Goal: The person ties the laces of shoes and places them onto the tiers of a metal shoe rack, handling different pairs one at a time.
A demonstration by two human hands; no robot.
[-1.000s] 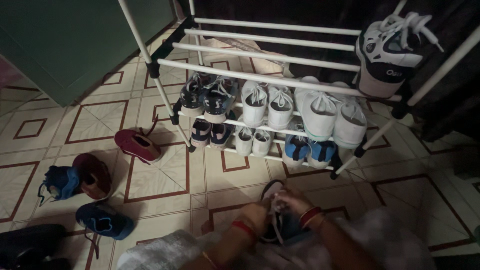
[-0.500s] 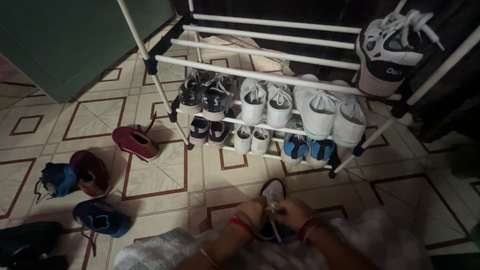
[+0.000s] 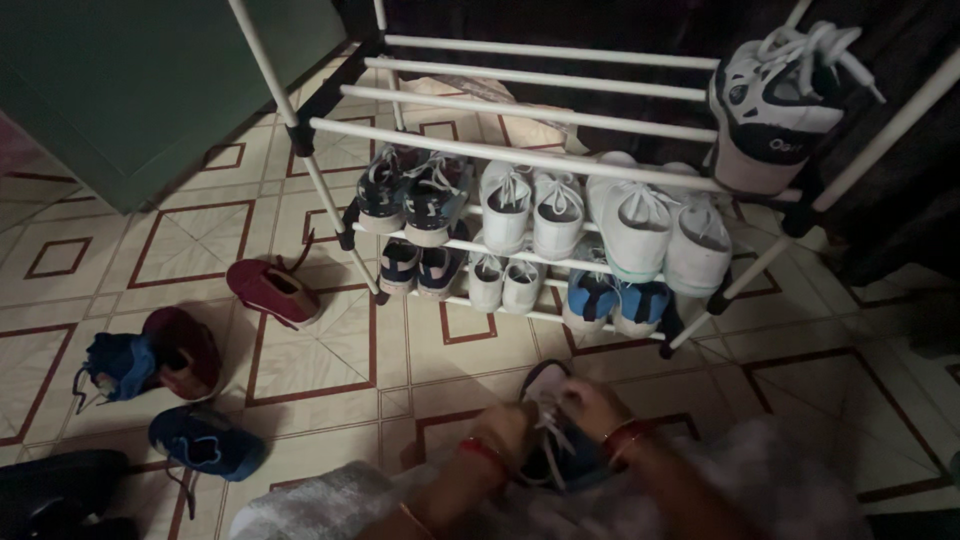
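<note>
Sneaker [image 3: 552,440] laces, both hands apparently shifted slightly apart, blurred

We kneel on the floor [image 3: 330,370] facing a shoe rack [image 3: 520,155] that stands well ahead of us. Between the rack and us, our left hand [image 3: 507,428] and right hand [image 3: 590,405] meet over a sneaker [image 3: 550,455] resting in our lap. On the rack's top tier, at its right end, sits a lone high-top shoe [image 3: 775,100]. On the two tiers below it, pairs stand side by side. Left of the rack a slipper [image 3: 272,290] lies alone; further left and nearer us lie three more loose shoes [image 3: 160,355], close together.
</note>
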